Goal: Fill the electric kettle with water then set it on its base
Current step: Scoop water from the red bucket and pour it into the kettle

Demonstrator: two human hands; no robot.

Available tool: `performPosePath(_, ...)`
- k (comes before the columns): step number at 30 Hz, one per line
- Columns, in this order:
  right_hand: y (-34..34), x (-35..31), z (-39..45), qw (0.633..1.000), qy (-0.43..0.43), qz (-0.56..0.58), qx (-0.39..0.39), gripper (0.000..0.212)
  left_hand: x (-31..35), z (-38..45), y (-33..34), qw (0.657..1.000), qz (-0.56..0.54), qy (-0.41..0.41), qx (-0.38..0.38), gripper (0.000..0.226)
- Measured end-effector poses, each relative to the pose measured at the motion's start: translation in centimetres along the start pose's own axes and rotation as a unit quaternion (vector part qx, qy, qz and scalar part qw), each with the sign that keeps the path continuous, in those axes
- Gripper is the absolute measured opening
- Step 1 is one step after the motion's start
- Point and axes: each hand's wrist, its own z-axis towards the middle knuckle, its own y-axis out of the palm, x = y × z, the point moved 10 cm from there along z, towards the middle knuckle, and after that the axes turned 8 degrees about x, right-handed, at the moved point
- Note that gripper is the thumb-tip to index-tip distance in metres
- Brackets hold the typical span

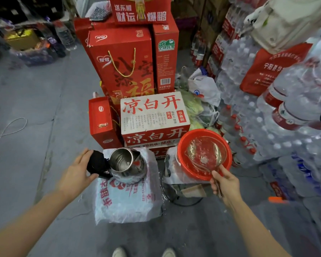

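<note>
A steel electric kettle (127,164) stands upright on a white printed sack (126,204), its black lid tipped back to the left and its mouth uncovered. My left hand (76,175) curls around the black lid and handle, thumb below and fingers above. To the right sits a red basin (182,160) holding water. A metal ladle (205,154) lies in that water, and my right hand (225,182) grips its handle at the basin's near rim. I cannot see the kettle's base.
A white and red carton (154,115) and tall red gift boxes (122,67) stand just behind the kettle. Shrink-wrapped packs of water bottles (267,136) crowd the right side. A black cord (176,201) loops on the grey floor (35,112) between sack and basin.
</note>
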Motion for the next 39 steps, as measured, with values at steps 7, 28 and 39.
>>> performPosePath(7,0.3,-1.5,-5.5,0.996,-0.02,0.078,-0.047,0.072,0.7,0.3,0.4,0.999,-0.036,0.017,-0.01,0.087)
performPosePath(28,16.2,0.3,-16.8,0.989,-0.116,-0.009,-0.096,0.07,-1.9,0.4,0.6,0.993,-0.085,0.079,-0.033,0.091)
performPosePath(39,18.5,0.1,-16.3,0.968,-0.211,-0.134,-0.012,0.075,-2.1,0.6,0.8,0.991,-0.082,0.096,-0.034,0.088)
